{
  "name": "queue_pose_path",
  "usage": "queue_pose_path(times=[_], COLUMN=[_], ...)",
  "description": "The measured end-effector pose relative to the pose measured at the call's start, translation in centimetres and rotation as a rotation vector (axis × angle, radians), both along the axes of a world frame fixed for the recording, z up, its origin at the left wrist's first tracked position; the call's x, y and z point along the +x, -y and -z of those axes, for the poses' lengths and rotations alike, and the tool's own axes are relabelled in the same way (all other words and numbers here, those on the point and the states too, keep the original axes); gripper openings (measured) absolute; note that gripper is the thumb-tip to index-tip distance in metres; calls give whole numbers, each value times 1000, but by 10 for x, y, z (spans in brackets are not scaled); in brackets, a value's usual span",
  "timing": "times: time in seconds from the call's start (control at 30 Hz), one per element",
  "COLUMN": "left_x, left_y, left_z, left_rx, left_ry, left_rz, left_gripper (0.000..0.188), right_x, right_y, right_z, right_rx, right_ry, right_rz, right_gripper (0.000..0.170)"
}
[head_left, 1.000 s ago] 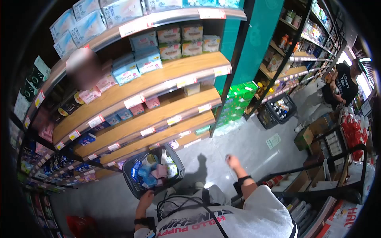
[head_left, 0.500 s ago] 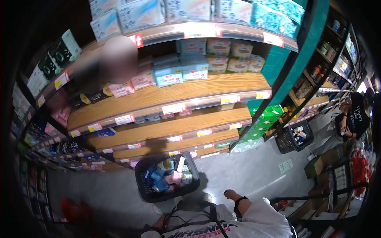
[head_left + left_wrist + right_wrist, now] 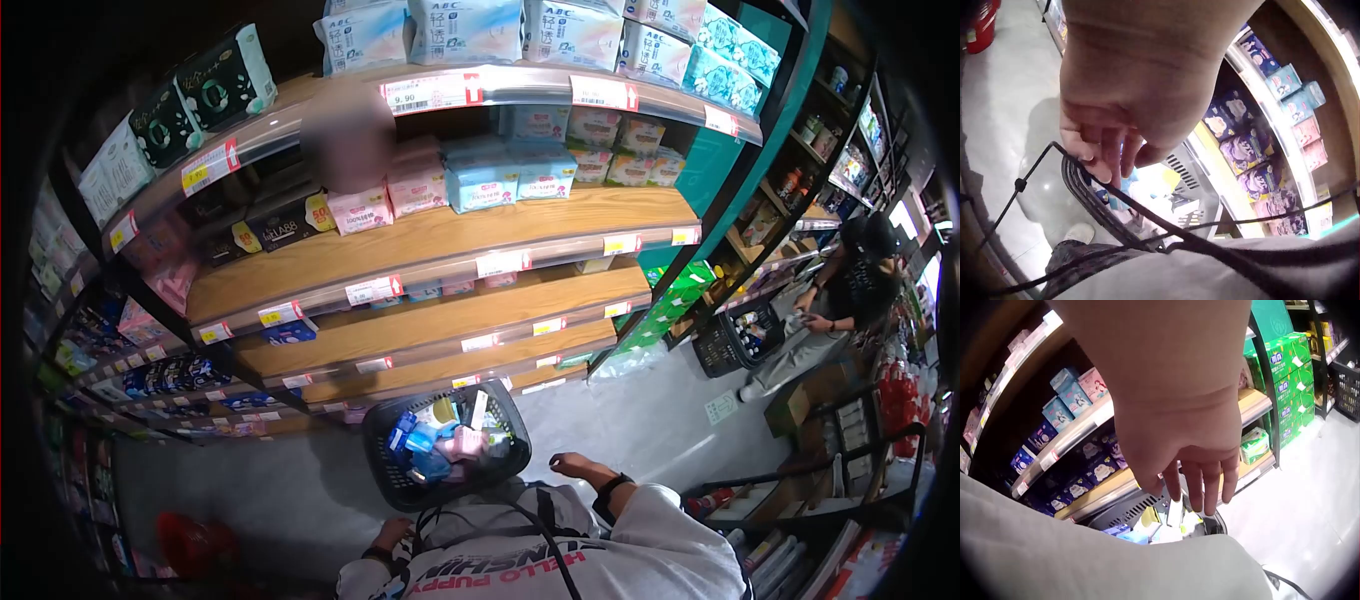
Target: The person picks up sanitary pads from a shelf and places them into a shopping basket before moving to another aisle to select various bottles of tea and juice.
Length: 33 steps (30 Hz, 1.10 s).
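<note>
A dark shopping basket (image 3: 378, 462) stands in front of the person at the foot of the shelves. In it lie several packs, among them a blue pack (image 3: 430, 464) and a pink pack (image 3: 466, 443). My left hand (image 3: 396, 533) hangs by the body, just behind the basket; its loosely curled fingers hold nothing in the left wrist view, where black cables (image 3: 1072, 181) cross near the fingertips. On the other side, my right hand (image 3: 575, 464) hangs beside the basket's right end. Its relaxed fingers (image 3: 1194, 487) point downward with nothing in them.
Shelves (image 3: 450, 235) of packaged pads curve across the front. A stack of green packs (image 3: 665, 310) stands at their right end. Further right, another person (image 3: 850, 285) is near a second basket (image 3: 735, 345). A red container (image 3: 195, 543) sits on the floor at left; racks (image 3: 800, 490) line the right.
The head view has turned left and up toward the shelves. My left hand, earlier at the basket's rim, now hangs apart from it. My right hand has drawn in toward the body.
</note>
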<state>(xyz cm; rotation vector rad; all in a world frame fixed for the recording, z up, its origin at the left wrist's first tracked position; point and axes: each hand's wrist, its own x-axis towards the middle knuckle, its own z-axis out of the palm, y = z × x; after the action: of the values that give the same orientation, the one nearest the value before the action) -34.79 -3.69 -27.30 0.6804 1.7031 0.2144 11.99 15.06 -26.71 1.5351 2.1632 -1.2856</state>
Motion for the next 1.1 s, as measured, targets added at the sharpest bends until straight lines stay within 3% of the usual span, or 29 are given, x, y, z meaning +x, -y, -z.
queue_pose_path(times=[0.03, 0.1, 0.17, 0.23, 0.3, 0.37, 0.5, 0.63, 0.7, 0.83, 0.93, 1.0, 1.1], left_x=[-16, -80, -71, -68, -58, -43, -9, 45, 56, 93, 116, 138, 155], left_y=[2, 22, -18, -45, -81, -117, -184, -224, -252, -306, -346, -359, -372], left_z=[25, 166, 117, 89, 30, -28, -138, -259, -288, -347, -356, -341, -322], left_rx=[-30, 320, 150, 378, 452, 621, 912, 1052, 1247, 1503, 1468, 1332, 1261], left_ry=[38, 181, -232, -380, -182, -163, -274, -201, -428, -724, -894, -1126, -1332], left_rz=[-14, 287, 634, 431, 93, 22, 100, 110, 322, 462, 505, 510, 462], left_gripper=[30, 32, 31, 31, 28, 27, 25, 26, 33, 52, 64, 71, 80], right_x=[6, 17, 25, 29, 27, 17, -7, -21, -25, -34, -31, -24, -11], right_y=[1, 3, -2, -9, -24, -40, -72, -100, -121, -179, -225, -254, -271], right_z=[-3, -13, -44, -68, -91, -124, -186, -216, -216, -265, -303, -299, -276], right_rx=[24, 106, 161, 203, 268, 356, 555, 643, 755, 1140, 1324, 1398, 1379], right_ry=[-23, 78, 180, 167, 159, 135, 2, -178, -279, -256, -148, -41, 150], right_rz=[7, -9, -54, 56, 88, 141, 201, 197, 149, 99, 173, 289, 225], right_gripper=[37, 39, 41, 43, 43, 41, 38, 38, 40, 46, 59, 62, 67])
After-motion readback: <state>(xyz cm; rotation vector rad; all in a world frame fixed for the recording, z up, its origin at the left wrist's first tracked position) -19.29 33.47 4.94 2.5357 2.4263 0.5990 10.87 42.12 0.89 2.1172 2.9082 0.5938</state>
